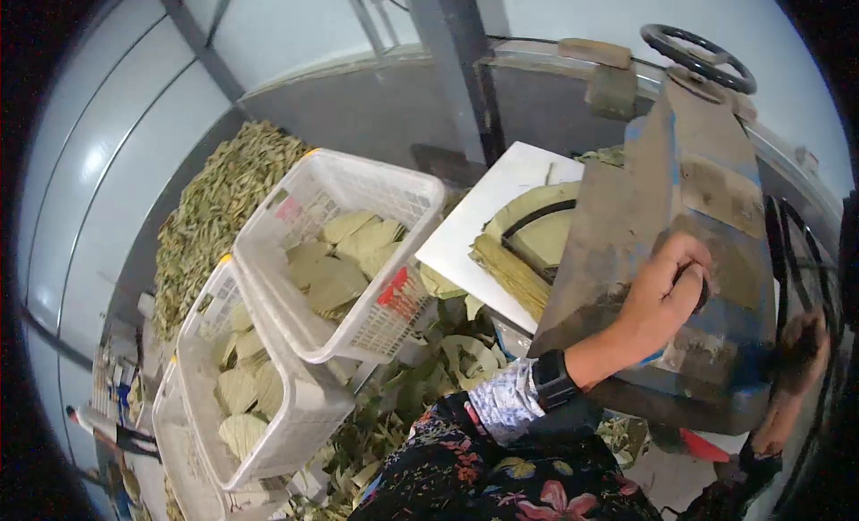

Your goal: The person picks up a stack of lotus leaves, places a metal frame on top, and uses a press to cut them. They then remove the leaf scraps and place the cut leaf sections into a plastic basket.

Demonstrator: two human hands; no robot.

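My left hand (673,279), with a dark watch at the wrist, is closed over the front of a worn metal machine (617,226). Something dark and rounded shows under its curled fingers, too covered to name. Low on the machine's right side, my right hand (803,346) is blurred and in shadow, so its fingers do not read clearly. Left of the machine, a white board (467,226) carries a stack of large green leaves (540,226), partly hidden by the machine, with a curved black strip across it. A folded leaf bundle (510,272) lies along the stack's near edge.
White plastic crates (419,192) at left hold rounded leaf pieces (335,284). Leaf scraps (438,378) litter the space below the board. A large leaf heap (210,212) lies by the wall. A black handwheel (698,57) tops the machine. A person (112,431) stands far left.
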